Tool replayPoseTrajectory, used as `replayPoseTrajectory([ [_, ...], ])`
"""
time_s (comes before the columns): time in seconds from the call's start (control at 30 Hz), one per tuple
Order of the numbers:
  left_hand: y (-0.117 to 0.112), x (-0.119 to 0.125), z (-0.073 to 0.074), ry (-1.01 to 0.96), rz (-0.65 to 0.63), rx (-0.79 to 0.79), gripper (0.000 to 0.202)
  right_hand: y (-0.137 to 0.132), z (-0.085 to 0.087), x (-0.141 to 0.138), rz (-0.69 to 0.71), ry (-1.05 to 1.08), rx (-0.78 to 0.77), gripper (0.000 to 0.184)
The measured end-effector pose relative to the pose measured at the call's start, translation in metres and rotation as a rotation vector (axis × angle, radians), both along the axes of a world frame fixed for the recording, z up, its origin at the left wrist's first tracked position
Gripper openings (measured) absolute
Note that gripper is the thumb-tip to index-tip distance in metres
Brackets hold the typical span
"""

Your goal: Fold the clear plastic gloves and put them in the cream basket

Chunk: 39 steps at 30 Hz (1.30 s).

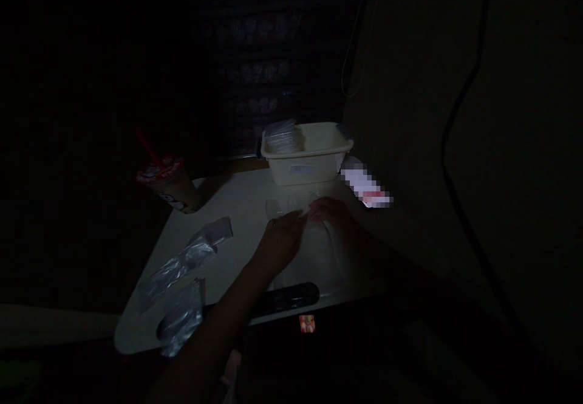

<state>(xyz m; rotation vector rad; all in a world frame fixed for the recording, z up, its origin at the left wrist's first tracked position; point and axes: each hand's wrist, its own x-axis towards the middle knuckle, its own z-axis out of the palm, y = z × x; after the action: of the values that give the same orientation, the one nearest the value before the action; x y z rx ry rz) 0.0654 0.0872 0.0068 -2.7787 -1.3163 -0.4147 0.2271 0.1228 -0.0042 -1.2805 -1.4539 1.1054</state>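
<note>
Head view, low light. On my feed the left hand (280, 240) and right hand (330, 214) lie spread, fingertips almost meeting, over a clear bag (321, 258) mid-table; I cannot confirm any pinch. The table (241, 209) carries a basket (307, 170) at its far edge, more bags (182, 264) toward the left edge, and a cup (168, 185) at the far-left corner. Caution: a wide left-arm sweep could tip the cup; slick film could slide toward a remote (286, 299) at the near edge.
</note>
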Motion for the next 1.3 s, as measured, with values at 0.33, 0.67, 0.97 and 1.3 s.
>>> replayPoseTrajectory([
  [0.33,0.024,0.015,0.012,0.161,-0.124,0.084,0.022,-0.049,-0.002,0.022,-0.031,-0.857,0.338,0.030],
  [0.67,0.005,-0.003,-0.007,0.081,-0.140,-0.067,0.041,-0.050,-0.005,0.033,0.000,-0.961,0.458,0.025],
  [0.97,-0.005,-0.003,-0.008,0.133,-0.156,-0.151,0.052,-0.062,-0.011,0.013,0.166,-1.137,0.632,0.045],
  [1.3,-0.007,-0.003,0.001,0.063,-0.143,-0.274,0.051,-0.069,-0.012,0.038,0.194,-1.194,0.510,0.044],
])
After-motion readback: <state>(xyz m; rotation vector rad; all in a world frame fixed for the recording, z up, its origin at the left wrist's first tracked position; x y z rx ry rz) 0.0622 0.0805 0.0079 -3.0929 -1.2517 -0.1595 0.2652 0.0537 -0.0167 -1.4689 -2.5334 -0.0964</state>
